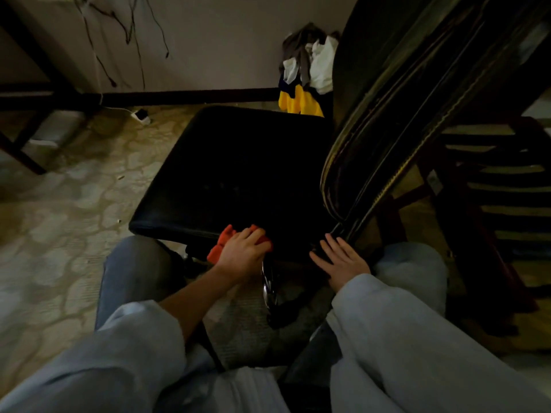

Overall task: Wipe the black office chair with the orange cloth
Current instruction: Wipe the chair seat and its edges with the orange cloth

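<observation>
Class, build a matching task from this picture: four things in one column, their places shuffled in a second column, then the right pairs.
1 orange cloth
2 right hand
3 pile of clothes
4 white plug

A against the far wall
B on the floor, left of the chair seat
C under the left hand, at the seat's near edge
D beside the foot of the backrest

Pairs: 1-C, 2-D, 3-A, 4-B
</observation>
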Demonstrator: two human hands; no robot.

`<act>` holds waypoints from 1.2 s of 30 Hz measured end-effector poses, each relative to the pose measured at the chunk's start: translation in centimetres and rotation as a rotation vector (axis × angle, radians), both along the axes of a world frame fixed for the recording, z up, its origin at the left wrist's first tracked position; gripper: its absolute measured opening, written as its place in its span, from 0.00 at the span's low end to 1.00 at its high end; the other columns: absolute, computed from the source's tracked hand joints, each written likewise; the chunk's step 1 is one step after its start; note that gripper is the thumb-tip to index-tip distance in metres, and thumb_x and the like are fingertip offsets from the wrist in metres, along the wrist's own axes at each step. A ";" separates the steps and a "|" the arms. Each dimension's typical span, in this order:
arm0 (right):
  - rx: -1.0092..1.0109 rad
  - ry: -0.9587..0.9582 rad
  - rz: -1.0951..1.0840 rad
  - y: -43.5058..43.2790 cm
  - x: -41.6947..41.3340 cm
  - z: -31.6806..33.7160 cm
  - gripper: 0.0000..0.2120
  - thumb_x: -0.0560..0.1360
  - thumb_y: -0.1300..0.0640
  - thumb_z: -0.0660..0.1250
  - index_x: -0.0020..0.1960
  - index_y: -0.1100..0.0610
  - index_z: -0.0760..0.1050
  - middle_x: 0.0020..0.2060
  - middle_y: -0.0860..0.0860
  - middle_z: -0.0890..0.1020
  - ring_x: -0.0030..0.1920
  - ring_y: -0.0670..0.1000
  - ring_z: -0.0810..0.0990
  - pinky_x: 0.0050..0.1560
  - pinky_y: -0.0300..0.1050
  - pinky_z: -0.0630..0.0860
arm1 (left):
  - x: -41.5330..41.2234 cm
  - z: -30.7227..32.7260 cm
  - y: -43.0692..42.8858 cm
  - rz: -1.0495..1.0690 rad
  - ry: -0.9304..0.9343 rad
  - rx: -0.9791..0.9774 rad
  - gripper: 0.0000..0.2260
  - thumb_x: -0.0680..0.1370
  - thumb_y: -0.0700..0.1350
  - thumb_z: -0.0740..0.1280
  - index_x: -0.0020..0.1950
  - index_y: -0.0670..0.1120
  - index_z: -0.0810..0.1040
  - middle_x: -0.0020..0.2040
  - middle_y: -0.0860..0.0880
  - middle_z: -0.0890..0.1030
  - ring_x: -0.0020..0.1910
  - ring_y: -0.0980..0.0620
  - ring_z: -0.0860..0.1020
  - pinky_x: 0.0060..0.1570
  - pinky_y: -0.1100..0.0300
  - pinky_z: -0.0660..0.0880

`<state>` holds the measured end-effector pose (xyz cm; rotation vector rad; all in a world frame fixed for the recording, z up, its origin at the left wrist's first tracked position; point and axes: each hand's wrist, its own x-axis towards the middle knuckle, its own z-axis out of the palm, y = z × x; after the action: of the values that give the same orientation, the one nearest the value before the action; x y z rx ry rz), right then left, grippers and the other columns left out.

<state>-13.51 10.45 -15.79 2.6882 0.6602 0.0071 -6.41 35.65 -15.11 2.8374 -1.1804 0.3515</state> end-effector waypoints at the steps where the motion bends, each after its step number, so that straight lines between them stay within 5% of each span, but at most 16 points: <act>1: -0.006 -0.009 -0.005 0.0 0.0 -0.1 0.24 0.69 0.51 0.51 0.51 0.54 0.84 0.53 0.62 0.82 0.62 0.61 0.71 0.74 0.50 0.42 | 0.0 -0.1 -0.4 -0.005 -0.011 -0.056 0.10 0.67 0.48 0.75 0.47 0.53 0.83 0.51 0.47 0.81 0.43 0.47 0.80 0.41 0.51 0.77; 4: 0.033 0.017 -0.042 -0.5 0.1 -1.0 0.23 0.76 0.55 0.51 0.42 0.56 0.85 0.52 0.60 0.83 0.69 0.57 0.67 0.75 0.46 0.44 | -0.4 -0.1 -3.8 -0.056 0.015 -0.174 0.13 0.74 0.51 0.59 0.49 0.53 0.82 0.51 0.48 0.80 0.42 0.47 0.79 0.43 0.51 0.76; 6: 0.078 0.003 -0.053 -0.5 -0.1 -1.0 0.24 0.77 0.56 0.50 0.42 0.60 0.84 0.50 0.57 0.84 0.72 0.55 0.62 0.75 0.44 0.46 | -0.6 -0.2 -7.1 -0.112 0.028 -0.131 0.15 0.73 0.51 0.57 0.49 0.52 0.83 0.49 0.48 0.81 0.41 0.47 0.79 0.39 0.55 0.76; 9: 0.101 -0.060 -0.108 0.0 -0.4 0.1 0.22 0.71 0.55 0.52 0.37 0.59 0.84 0.42 0.55 0.85 0.59 0.54 0.79 0.75 0.44 0.43 | -0.6 -0.5 -10.1 -0.154 0.024 -0.052 0.13 0.71 0.49 0.61 0.47 0.50 0.84 0.47 0.46 0.82 0.40 0.46 0.80 0.36 0.57 0.77; 11: 0.098 -0.095 -0.100 -0.2 -0.5 0.2 0.20 0.69 0.55 0.53 0.33 0.58 0.83 0.44 0.57 0.85 0.64 0.57 0.74 0.75 0.44 0.44 | -0.4 -0.9 -10.2 -0.165 0.017 -0.025 0.13 0.70 0.50 0.60 0.46 0.51 0.84 0.48 0.45 0.82 0.40 0.46 0.81 0.36 0.56 0.78; 14: 0.039 -0.025 -0.067 -0.7 -0.5 -0.5 0.22 0.69 0.51 0.52 0.43 0.55 0.85 0.53 0.61 0.82 0.63 0.56 0.74 0.75 0.44 0.41 | -0.3 -1.4 -7.7 -0.185 0.029 -0.025 0.13 0.71 0.49 0.60 0.48 0.51 0.83 0.53 0.44 0.81 0.43 0.44 0.80 0.36 0.53 0.78; 18: 0.002 -0.044 -0.006 -0.9 -0.5 -0.4 0.25 0.69 0.47 0.53 0.55 0.55 0.82 0.54 0.62 0.81 0.63 0.56 0.68 0.74 0.47 0.43 | -0.2 -2.2 -3.0 -0.185 0.017 -0.055 0.16 0.62 0.44 0.78 0.49 0.50 0.83 0.55 0.44 0.80 0.43 0.42 0.80 0.36 0.49 0.79; 21: -0.013 -0.097 0.030 -0.9 -0.4 -0.8 0.24 0.70 0.47 0.53 0.54 0.54 0.83 0.53 0.63 0.82 0.63 0.58 0.68 0.74 0.49 0.44 | -0.6 -2.1 -2.4 -0.128 -0.024 -0.141 0.09 0.71 0.48 0.69 0.49 0.52 0.82 0.54 0.47 0.79 0.42 0.45 0.78 0.35 0.51 0.77; 25: -0.026 -0.135 -0.020 -0.4 -0.4 -0.7 0.21 0.70 0.50 0.53 0.45 0.51 0.85 0.54 0.61 0.82 0.59 0.59 0.78 0.74 0.48 0.44 | -0.5 -1.2 -6.2 -0.099 0.004 -0.204 0.13 0.74 0.50 0.59 0.50 0.51 0.83 0.52 0.47 0.80 0.41 0.46 0.78 0.36 0.54 0.75; 30: -0.021 -0.088 -0.084 0.1 -0.5 -0.2 0.19 0.70 0.50 0.54 0.44 0.49 0.84 0.56 0.59 0.81 0.63 0.60 0.74 0.75 0.49 0.42 | -0.5 -1.4 -8.6 -0.109 0.042 -0.107 0.11 0.70 0.48 0.68 0.50 0.50 0.82 0.53 0.44 0.81 0.41 0.43 0.80 0.38 0.55 0.77; 32: -0.009 -0.050 -0.098 0.7 -0.4 0.0 0.15 0.66 0.48 0.64 0.48 0.48 0.84 0.57 0.57 0.81 0.62 0.60 0.76 0.74 0.52 0.44 | -0.8 -1.7 -7.6 -0.088 0.056 -0.119 0.11 0.69 0.47 0.71 0.51 0.50 0.81 0.55 0.43 0.80 0.41 0.43 0.80 0.37 0.54 0.77; 36: 0.128 0.083 -0.188 2.1 0.7 -0.3 0.40 0.45 0.52 0.82 0.58 0.50 0.80 0.57 0.57 0.81 0.60 0.61 0.77 0.70 0.55 0.46 | -1.2 -2.1 -2.6 0.093 0.092 -0.207 0.11 0.74 0.51 0.61 0.53 0.53 0.78 0.56 0.45 0.78 0.40 0.44 0.79 0.37 0.52 0.76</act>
<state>-12.84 12.55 -16.09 2.8775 0.4425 -0.1162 -7.59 33.06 -17.20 2.7022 -0.9388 0.3233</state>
